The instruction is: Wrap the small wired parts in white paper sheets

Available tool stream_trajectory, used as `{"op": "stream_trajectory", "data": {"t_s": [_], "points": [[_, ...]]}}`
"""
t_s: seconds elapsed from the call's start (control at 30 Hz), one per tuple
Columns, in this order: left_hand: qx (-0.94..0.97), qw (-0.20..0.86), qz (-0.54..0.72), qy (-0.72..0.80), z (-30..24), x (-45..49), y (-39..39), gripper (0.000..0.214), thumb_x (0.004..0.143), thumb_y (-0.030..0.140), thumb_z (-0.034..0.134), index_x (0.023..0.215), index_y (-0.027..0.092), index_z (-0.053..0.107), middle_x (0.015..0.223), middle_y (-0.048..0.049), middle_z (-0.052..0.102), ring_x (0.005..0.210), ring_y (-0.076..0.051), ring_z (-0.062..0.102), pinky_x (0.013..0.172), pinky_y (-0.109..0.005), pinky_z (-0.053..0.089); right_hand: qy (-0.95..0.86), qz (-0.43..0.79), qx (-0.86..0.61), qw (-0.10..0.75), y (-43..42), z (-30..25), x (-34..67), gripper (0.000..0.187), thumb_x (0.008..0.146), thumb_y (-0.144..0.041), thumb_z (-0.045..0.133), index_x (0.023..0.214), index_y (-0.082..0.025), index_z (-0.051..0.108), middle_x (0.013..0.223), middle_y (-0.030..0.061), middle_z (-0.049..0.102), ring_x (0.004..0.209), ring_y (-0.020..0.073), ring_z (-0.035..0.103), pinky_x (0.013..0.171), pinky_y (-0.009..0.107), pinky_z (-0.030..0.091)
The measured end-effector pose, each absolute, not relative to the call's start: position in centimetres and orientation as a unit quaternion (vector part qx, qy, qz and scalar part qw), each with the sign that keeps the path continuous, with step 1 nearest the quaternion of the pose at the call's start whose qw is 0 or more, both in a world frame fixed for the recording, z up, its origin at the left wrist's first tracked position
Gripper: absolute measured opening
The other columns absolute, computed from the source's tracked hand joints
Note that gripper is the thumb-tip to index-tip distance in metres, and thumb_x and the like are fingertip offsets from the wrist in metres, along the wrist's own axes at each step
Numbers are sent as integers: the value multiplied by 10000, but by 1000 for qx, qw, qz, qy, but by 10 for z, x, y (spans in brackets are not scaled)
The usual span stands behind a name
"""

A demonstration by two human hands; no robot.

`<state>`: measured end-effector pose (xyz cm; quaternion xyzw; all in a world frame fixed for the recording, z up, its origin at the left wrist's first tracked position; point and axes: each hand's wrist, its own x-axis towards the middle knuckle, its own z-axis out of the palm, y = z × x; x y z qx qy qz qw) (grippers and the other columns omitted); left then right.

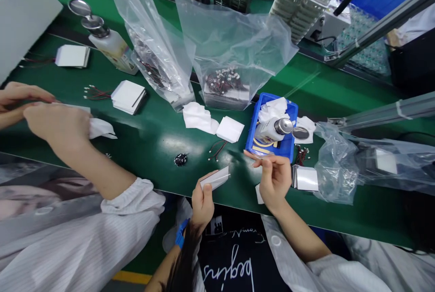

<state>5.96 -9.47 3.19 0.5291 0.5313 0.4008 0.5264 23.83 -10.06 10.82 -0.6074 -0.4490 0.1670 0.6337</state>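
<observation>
My left hand (203, 199) grips a thin white rectangular panel (215, 179) by its lower end, over the table's front edge. To its right, my right hand (274, 178) is closed in a pinch with its fingertips pointing left; what lies between them, if anything, is too small to make out. A white piece (259, 194) lies partly hidden beside my right wrist. Just beyond my hands is a small stack of white panels (230, 129) with red and black wires. A little black clump of small parts (181, 159) lies to the left.
A blue tray (252, 134) holds a dispenser bottle (272, 129) and white wipes. Clear plastic bags (234, 33) with wired parts stand behind. More white panels (306, 178) lie at right. A co-worker's hands (64, 122) work with a white wipe at left.
</observation>
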Motion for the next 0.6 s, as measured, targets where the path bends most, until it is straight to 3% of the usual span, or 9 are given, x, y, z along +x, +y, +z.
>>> {"op": "stream_trajectory", "data": {"t_s": [0.13,0.33,0.43,0.6], "points": [[509,510,413,557,31,26,-120,471,977,503,435,1093,138,708,1025,-135,738,975,-251,694,871,-337,574,-608,173,-546,550,-87,95,222,197,945,-102,526,1064,-246,588,982,55,672,1036,233,705,849,439,621],[470,491,440,586,29,-6,-137,449,965,493,490,1068,118,715,1034,-125,743,969,-236,703,872,-312,560,-708,172,-490,479,-67,88,194,254,901,-55,585,1091,-222,611,1076,85,583,1139,236,657,922,400,613],[476,489,444,580,26,-13,-138,443,968,488,484,1064,126,720,1021,-113,749,938,-219,710,844,-284,563,-713,202,-488,462,-60,83,186,236,909,-68,575,1075,-229,623,1117,84,535,1128,225,655,879,367,633],[527,488,403,568,32,-24,-135,413,985,447,456,1106,144,709,1016,-101,753,922,-204,714,826,-267,576,-751,206,-485,397,-44,77,171,111,938,-134,565,1012,-191,624,1210,108,461,1152,214,612,957,404,599]]}}
